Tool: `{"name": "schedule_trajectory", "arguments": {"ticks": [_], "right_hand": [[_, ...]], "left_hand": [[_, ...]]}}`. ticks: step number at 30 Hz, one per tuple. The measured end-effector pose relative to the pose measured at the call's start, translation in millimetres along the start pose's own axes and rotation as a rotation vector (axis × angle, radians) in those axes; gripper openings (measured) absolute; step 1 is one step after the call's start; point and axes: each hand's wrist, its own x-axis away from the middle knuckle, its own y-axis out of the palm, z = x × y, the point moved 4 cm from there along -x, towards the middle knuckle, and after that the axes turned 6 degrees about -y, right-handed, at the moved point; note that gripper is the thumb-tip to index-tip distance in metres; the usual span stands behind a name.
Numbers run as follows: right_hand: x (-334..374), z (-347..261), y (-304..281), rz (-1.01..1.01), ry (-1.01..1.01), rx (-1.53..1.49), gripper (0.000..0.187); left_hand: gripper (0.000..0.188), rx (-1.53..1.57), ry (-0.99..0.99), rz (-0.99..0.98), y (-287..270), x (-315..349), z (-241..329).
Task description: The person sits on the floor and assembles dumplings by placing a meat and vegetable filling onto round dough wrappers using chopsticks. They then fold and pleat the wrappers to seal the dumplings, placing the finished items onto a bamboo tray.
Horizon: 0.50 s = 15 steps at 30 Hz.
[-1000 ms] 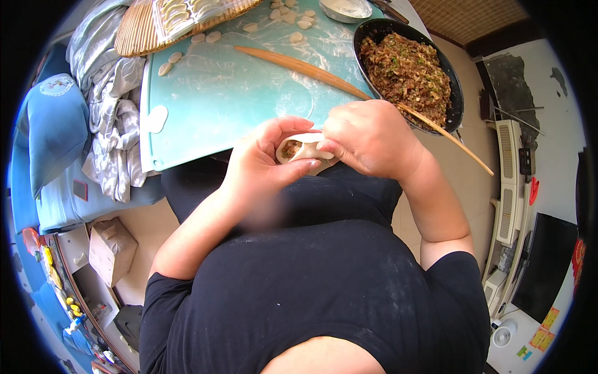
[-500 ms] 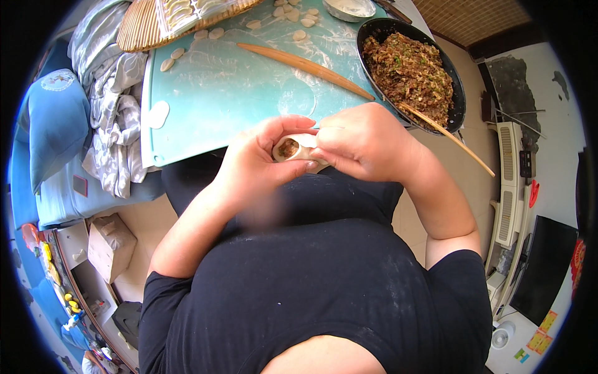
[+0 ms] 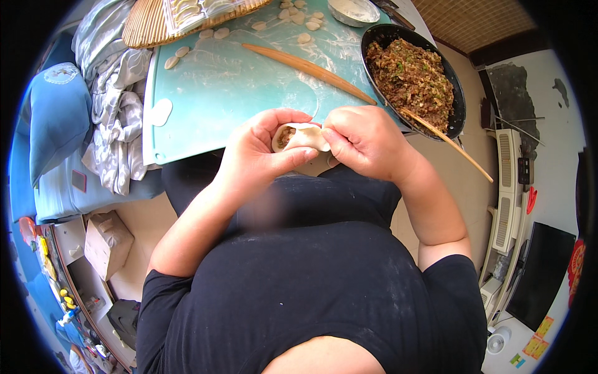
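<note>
A partly closed dumpling (image 3: 305,137) is held between my two hands, just off the near edge of the table. Brown filling shows at its open left end, while the dough is pressed together toward the right. My left hand (image 3: 263,144) cups it, the thumb along the near side and the fingers round the far side. With thumb and bent forefinger, my right hand (image 3: 364,142) pinches the right end of the dough. One flat dough wrapper (image 3: 161,112) lies at the left edge of the floury turquoise mat (image 3: 212,118).
A tapered rolling pin (image 3: 308,70) lies across the mat. At the right stands a black pan (image 3: 462,109) of minced filling, chopsticks (image 3: 448,144) resting over its rim. Farther back are several dough pieces (image 3: 304,38), a bowl of flour (image 3: 353,11) and a woven tray (image 3: 140,28).
My right hand has shifted slightly right along the dumpling to its end, so more of the pinched dough shows between my hands. The left hand keeps its hold.
</note>
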Motion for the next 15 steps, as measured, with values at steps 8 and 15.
{"name": "schedule_trajectory", "arguments": {"ticks": [8,15], "right_hand": [[20,3,11,0.086,0.195,-0.178,0.021],[31,13,21,0.131,0.273,-0.487,0.018]], "left_hand": [[0.042,0.062,0.085,0.027,0,2,3],[0.040,-0.191,0.156,0.007,1,5,14]]}}
